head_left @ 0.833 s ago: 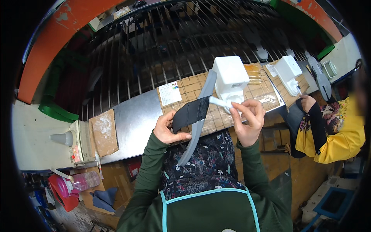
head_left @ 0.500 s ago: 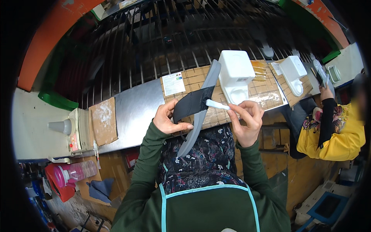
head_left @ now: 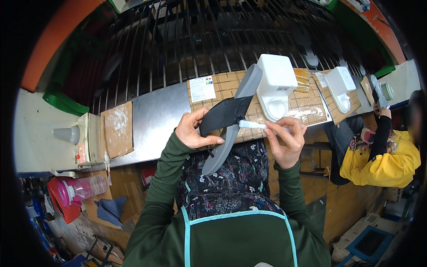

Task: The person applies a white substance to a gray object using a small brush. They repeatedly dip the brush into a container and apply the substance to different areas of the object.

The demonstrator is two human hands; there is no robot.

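Observation:
My left hand (head_left: 194,129) grips a slide sandal with a grey sole (head_left: 251,80) and a wide black strap (head_left: 222,116). The thumb presses near the sole edge while the fingers curl behind the strap. Held edge-on, the sandal slants over the front of the bench. Between the fingertips of my right hand (head_left: 287,139) is a brush with a white handle (head_left: 252,125). Its dark tip touches the strap's right end, where strap and sole meet; the bristles blend into the black. Just beyond the sandal stands a white dispenser (head_left: 278,73) with a small round cup at its foot.
Taped cardboard (head_left: 307,107) covers the bench, with a printed label sheet (head_left: 202,89). A second white dispenser (head_left: 340,84) stands farther right. Dark metal rollers (head_left: 178,44) run behind. On the right, a co-worker in a yellow top (head_left: 382,158) works. A pink-lidded bottle (head_left: 89,188) sits lower left.
The sandal and both hands keep nearly the same pose, with the brush tip still at the strap's end. My view has shifted slightly. The co-worker's hands have moved, now together at a grey sole.

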